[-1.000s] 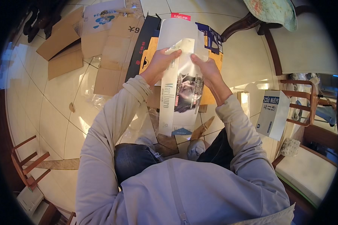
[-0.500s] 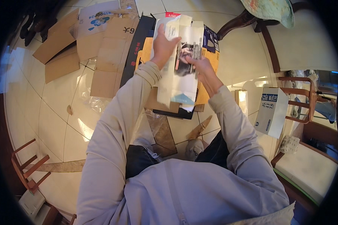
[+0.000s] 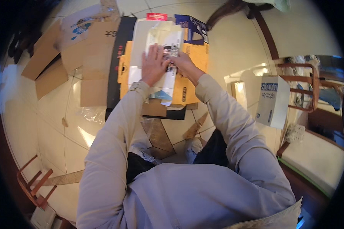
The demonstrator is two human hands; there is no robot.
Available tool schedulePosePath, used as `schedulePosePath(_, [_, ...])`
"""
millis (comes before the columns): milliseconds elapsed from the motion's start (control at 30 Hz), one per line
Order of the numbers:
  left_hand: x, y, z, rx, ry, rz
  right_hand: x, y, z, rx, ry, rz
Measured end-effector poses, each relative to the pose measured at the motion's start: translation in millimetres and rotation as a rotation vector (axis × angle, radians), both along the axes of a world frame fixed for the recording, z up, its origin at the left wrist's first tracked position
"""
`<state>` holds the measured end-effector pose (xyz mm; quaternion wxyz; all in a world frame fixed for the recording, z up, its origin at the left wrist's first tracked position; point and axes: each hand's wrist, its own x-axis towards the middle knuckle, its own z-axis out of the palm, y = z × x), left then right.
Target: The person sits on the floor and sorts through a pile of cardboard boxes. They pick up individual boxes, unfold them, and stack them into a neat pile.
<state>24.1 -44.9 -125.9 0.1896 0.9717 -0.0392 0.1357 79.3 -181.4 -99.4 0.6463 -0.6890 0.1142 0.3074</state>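
From where I stand, the thing to watch is the flattened white thin-card carton with a blue triangle near its lower end [image 3: 167,84], lying in the upper middle of the frame on loose, flat cardboard. The left hand [image 3: 153,65] rests palm-down on it, fingers spread and gripping nothing. The right hand [image 3: 186,65] bends in at the carton's right side; whether its fingers pinch the card, I can't tell.

A sideways push could skate the carton across the broad yellow-orange cardboard sheet [image 3: 195,84], since nothing seems to pin either. The long black cardboard panel [image 3: 114,87] sticking out at left might skew too, the pale glossy floor tiles [image 3: 51,126] looking slick. A hard tug on the right could tear such thin card, and its folds may spring up once the palm lifts.
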Motion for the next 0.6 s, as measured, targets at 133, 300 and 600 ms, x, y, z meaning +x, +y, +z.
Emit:
schedulePosePath(133, [-9,-6,-11,0.205,0.013,0.039,2,-59,18,-0.425,-0.275,0.393])
schedulePosePath(300, [-4,-18,-12,0.206,-0.028,0.049,16,-249,18,-0.458,-0.399,-0.013])
schedulePosePath(600, [-10,-12,-19,0.224,-0.019,0.064,-113,-385,-78,-1.465,0.145,0.203])
